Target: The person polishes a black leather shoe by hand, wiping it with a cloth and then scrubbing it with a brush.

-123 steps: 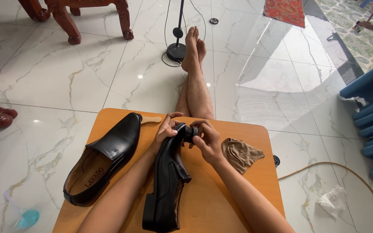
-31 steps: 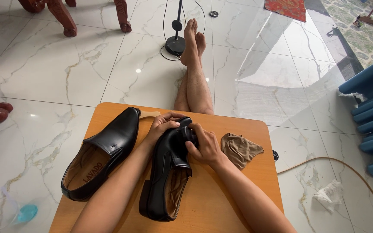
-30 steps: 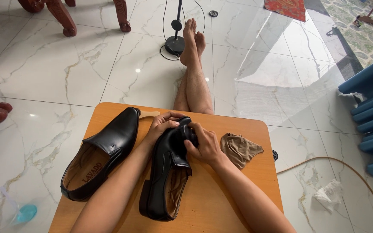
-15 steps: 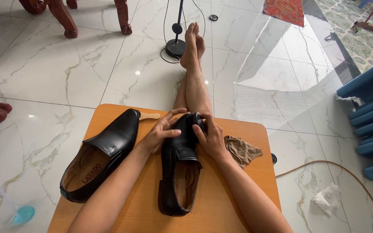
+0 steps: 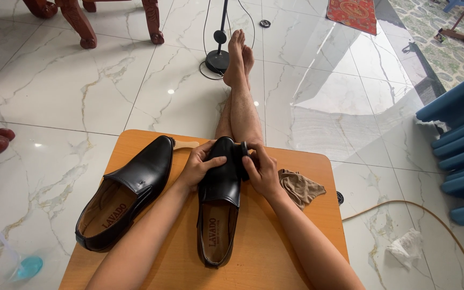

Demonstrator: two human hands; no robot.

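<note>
A: What are the two hands doing?

B: The left hand (image 5: 200, 165) lies with fingers spread and curved over the toe of a glossy black leather slip-on shoe (image 5: 218, 207), thumb on top, steadying it. The shoe stands upright on its sole in the middle of the orange-brown wooden worktop (image 5: 275, 236), toe pointing away from the person, its tan lining facing up.

A: And the right hand?

B: The right hand (image 5: 263, 172) is closed around a small dark object (image 5: 241, 161), pressed against the right side of the same shoe's toe. The fingers are curled tight around it.

A: What is that object?

B: I cannot tell; most of it is hidden by the fingers and it blends with the black leather.

A: What else lies on the worktop?

B: A second, matching black leather shoe (image 5: 127, 193) lies to the left, apart from the held one, angled with its opening towards the camera. A crumpled beige cloth (image 5: 301, 187) sits just beside the right wrist. A pale wooden handle (image 5: 186, 144) pokes out behind the left shoe; the rest of it is hidden. The person's bare legs (image 5: 237, 102) stretch out over the white marble floor (image 5: 108, 91) beyond.
</note>
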